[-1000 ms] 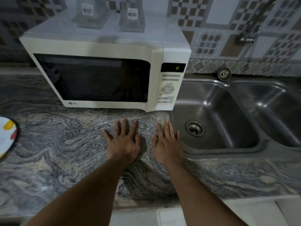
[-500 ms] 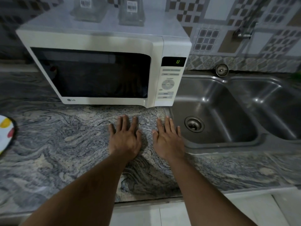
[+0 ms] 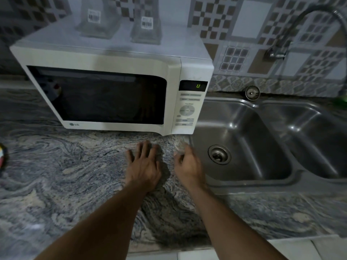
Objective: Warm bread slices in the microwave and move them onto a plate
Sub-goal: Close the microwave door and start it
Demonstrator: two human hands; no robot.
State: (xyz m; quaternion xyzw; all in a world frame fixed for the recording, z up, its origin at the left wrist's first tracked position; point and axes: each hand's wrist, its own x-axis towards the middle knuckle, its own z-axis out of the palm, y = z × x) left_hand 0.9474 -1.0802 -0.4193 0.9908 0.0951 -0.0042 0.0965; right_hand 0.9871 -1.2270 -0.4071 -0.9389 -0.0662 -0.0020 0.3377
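The kitchen is dim: a tiled wall behind, a marbled grey stone counter [image 3: 65,175] running across the view, and a double steel sink [image 3: 244,147] set into it on the right under a curved tap [image 3: 300,25]. The microwave [image 3: 112,91] stands on the counter just left of the sink, its long axis lying left to right, its door shut and its window too dark to tell whether bread is inside. Its control panel [image 3: 187,109] sits at the right end, the display lit green. Two clear containers [image 3: 120,21] rest on its top.

The microwave lies straight ahead of both hands, just beyond the fingertips. The right hand [image 3: 187,166] is the nearer to the control panel and the door's right edge; it is blurred, fingers loosely curled, grasping nothing. The left hand [image 3: 144,166] lies flat on the counter, fingers spread, empty. No bread slices show anywhere. A patterned plate [image 3: 2,156] peeks in at the far left edge, well apart from both hands. Opening the door probably falls to the right hand.
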